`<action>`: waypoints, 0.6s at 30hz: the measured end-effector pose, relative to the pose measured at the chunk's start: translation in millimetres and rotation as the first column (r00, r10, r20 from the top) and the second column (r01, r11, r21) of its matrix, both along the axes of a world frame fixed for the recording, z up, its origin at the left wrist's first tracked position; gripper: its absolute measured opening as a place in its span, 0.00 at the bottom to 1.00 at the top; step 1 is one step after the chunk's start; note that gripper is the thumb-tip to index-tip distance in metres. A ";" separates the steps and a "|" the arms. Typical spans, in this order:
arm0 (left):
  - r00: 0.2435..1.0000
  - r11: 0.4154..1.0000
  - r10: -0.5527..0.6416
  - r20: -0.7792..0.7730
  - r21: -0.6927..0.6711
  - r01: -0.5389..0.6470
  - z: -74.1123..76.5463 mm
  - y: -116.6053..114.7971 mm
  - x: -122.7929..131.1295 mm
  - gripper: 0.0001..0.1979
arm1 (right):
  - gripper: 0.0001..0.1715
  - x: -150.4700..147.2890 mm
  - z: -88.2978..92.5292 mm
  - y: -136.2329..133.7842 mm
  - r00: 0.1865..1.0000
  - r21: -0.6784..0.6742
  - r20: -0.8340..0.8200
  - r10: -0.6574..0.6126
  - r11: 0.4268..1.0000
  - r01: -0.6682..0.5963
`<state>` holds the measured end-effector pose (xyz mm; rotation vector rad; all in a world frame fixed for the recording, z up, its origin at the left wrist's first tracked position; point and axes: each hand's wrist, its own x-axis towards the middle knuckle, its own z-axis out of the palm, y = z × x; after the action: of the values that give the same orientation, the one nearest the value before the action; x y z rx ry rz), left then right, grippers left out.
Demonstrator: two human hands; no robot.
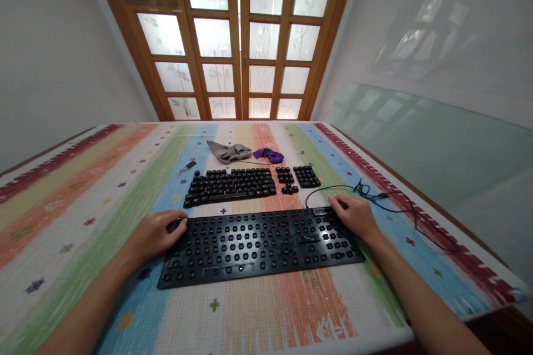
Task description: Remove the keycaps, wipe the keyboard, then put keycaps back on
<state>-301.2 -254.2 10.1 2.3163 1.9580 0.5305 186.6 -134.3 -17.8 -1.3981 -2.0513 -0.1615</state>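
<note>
A black keyboard base without its keycaps lies on the striped tablecloth, slightly tilted in view. My left hand is closed on its upper left corner, thumb on top and the other fingers curled. At the upper right corner, my right hand grips the edge in the same way. Behind the base, the loose black keycaps are laid out in keyboard order. Smaller groups, the navigation keycaps and the number-pad keycaps, sit to their right.
A grey cloth and a purple cloth lie behind the keycaps. Left of them is a small dark tool. The keyboard's black cable runs tangled toward the right table edge. Wooden glazed doors stand beyond the table.
</note>
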 end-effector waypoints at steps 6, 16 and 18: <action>1.000 1.000 0.009 -0.009 -0.029 -0.009 2.3 -0.4 -0.1 0.20 | 0.28 1.1 -0.9 0.6 1.000 -0.015 0.013 0.002 1.000 -0.002; 0.998 0.999 0.026 -0.051 -0.023 -0.027 -1.0 0.6 -2.1 0.22 | 0.28 1.8 2.7 -0.5 1.000 0.007 -0.001 0.011 1.000 -0.011; 0.998 0.999 0.032 -0.056 -0.022 -0.033 -0.2 0.5 -1.7 0.22 | 0.28 1.8 3.1 -0.7 1.000 0.015 -0.005 0.010 1.000 -0.010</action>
<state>-302.9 -253.6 9.9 2.3142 2.0180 0.4477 188.4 -135.0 -14.7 -1.3777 -2.0485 -0.1689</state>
